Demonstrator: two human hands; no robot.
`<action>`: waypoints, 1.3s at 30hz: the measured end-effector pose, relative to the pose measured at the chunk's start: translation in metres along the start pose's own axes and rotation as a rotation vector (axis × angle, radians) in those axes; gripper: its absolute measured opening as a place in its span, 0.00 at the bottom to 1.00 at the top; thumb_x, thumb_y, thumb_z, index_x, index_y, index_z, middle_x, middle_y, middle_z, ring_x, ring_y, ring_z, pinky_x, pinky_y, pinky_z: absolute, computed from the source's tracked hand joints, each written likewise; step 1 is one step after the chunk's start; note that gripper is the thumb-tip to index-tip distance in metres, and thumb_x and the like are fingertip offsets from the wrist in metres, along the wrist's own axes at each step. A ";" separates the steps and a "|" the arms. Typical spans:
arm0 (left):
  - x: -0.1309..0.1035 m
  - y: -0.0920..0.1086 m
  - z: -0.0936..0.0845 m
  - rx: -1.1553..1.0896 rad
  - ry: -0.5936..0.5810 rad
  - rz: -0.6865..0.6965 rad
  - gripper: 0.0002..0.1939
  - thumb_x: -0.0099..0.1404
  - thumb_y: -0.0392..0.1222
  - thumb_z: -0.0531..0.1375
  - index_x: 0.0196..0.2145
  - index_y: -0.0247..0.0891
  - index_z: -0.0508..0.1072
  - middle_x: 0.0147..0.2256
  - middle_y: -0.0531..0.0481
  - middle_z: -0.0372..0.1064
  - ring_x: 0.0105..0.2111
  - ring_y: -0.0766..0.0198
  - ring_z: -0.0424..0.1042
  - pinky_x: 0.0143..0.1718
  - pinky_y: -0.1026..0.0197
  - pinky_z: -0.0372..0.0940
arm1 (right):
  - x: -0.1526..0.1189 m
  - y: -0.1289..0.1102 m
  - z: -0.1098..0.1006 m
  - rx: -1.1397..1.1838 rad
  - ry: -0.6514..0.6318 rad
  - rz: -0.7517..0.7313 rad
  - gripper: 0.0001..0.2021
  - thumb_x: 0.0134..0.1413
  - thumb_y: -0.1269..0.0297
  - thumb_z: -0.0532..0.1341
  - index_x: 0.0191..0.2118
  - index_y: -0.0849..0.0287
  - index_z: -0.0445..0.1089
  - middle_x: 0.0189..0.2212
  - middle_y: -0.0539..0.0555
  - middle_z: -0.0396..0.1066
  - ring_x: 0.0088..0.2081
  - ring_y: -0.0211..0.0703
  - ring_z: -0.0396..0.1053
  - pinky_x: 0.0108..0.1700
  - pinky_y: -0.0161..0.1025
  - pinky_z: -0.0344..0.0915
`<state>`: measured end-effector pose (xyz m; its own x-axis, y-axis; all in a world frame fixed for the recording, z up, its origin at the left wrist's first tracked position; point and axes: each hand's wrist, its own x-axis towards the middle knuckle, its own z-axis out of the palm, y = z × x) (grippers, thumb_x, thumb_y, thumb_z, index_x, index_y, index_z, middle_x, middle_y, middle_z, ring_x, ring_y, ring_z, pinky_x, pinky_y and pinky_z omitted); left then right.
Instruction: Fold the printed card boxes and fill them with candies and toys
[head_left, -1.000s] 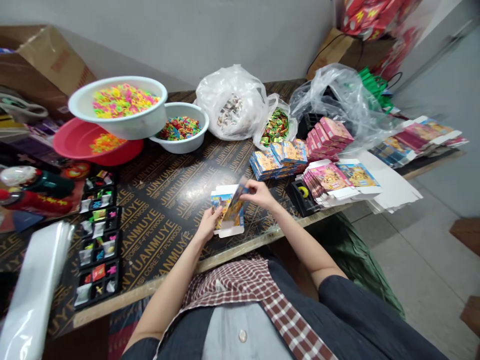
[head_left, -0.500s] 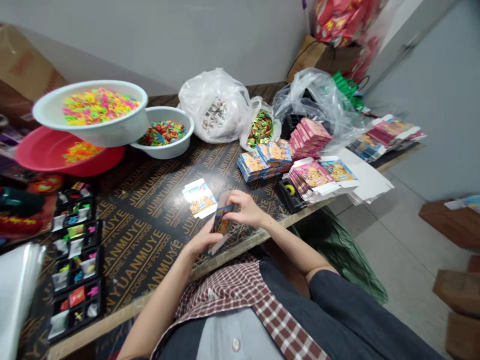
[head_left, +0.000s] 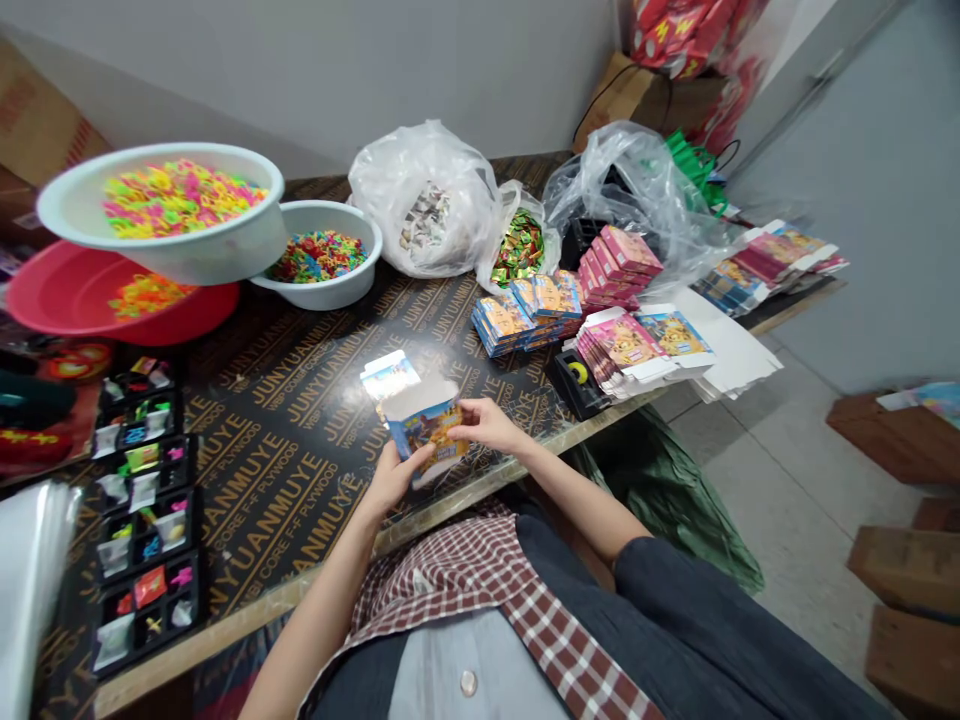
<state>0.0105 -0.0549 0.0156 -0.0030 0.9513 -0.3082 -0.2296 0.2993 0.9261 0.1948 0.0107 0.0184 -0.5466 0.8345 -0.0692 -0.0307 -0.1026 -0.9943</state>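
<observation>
Both hands grip one small printed carton [head_left: 429, 428] just above the counter [head_left: 300, 400] edge, left hand [head_left: 391, 478] pinching its lower corner, right hand [head_left: 484, 425] closed on its side, steadying it with flaps up.

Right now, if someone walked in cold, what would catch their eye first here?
Probably the white basin heaped with neon plastic bits at far left, perched on a red basin. Next, the small printed carton at the table's near edge, held by the left hand and right hand. Stacks of flat blue and pink cartons crowd the right side.
</observation>
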 end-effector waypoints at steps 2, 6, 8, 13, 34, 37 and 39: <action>0.004 -0.004 0.001 0.042 0.075 0.051 0.21 0.39 0.49 0.75 0.31 0.35 0.79 0.30 0.47 0.78 0.36 0.51 0.76 0.44 0.52 0.69 | -0.003 0.012 0.007 -0.049 0.182 -0.006 0.20 0.40 0.47 0.72 0.33 0.59 0.76 0.29 0.50 0.76 0.33 0.45 0.74 0.42 0.44 0.71; 0.009 -0.014 0.012 -0.258 0.276 0.108 0.23 0.49 0.61 0.68 0.34 0.39 0.78 0.34 0.50 0.79 0.41 0.55 0.75 0.46 0.56 0.68 | -0.009 0.035 0.026 -0.054 0.366 -0.020 0.22 0.39 0.44 0.71 0.32 0.59 0.75 0.30 0.53 0.76 0.35 0.47 0.73 0.44 0.45 0.70; 0.011 -0.019 0.017 -0.324 0.302 0.105 0.22 0.51 0.60 0.66 0.34 0.39 0.78 0.35 0.50 0.79 0.42 0.56 0.75 0.47 0.56 0.67 | -0.010 0.040 0.034 0.036 0.414 -0.059 0.25 0.45 0.39 0.67 0.36 0.59 0.75 0.34 0.56 0.77 0.39 0.49 0.73 0.47 0.46 0.70; 0.013 -0.017 0.016 -0.186 0.246 0.164 0.11 0.48 0.45 0.65 0.29 0.38 0.79 0.33 0.50 0.78 0.41 0.53 0.75 0.47 0.55 0.67 | -0.008 0.032 0.037 0.121 0.480 -0.023 0.17 0.55 0.48 0.57 0.30 0.57 0.73 0.28 0.55 0.76 0.37 0.52 0.72 0.43 0.46 0.70; -0.003 -0.005 -0.001 0.187 0.204 0.379 0.08 0.53 0.48 0.69 0.27 0.42 0.79 0.35 0.45 0.80 0.42 0.52 0.78 0.57 0.45 0.65 | -0.019 0.020 0.020 -0.309 0.364 -0.330 0.07 0.59 0.59 0.63 0.33 0.54 0.75 0.40 0.56 0.80 0.43 0.48 0.78 0.51 0.49 0.72; -0.005 -0.014 -0.012 0.310 0.151 0.478 0.08 0.53 0.49 0.70 0.29 0.44 0.80 0.37 0.45 0.80 0.44 0.51 0.78 0.62 0.43 0.61 | -0.018 0.025 0.010 -0.405 0.272 -0.422 0.06 0.59 0.59 0.63 0.35 0.54 0.75 0.43 0.57 0.80 0.46 0.49 0.78 0.52 0.49 0.72; -0.004 -0.021 -0.018 0.414 0.113 0.571 0.08 0.57 0.49 0.68 0.32 0.44 0.80 0.39 0.44 0.80 0.45 0.52 0.78 0.61 0.42 0.63 | -0.017 0.032 0.005 -0.497 0.223 -0.509 0.05 0.59 0.59 0.64 0.36 0.53 0.76 0.45 0.58 0.79 0.48 0.49 0.77 0.52 0.50 0.72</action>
<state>-0.0025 -0.0662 -0.0064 -0.1189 0.9611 0.2493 0.2264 -0.2182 0.9493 0.1985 -0.0097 -0.0116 -0.3815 0.8089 0.4473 0.1759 0.5386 -0.8240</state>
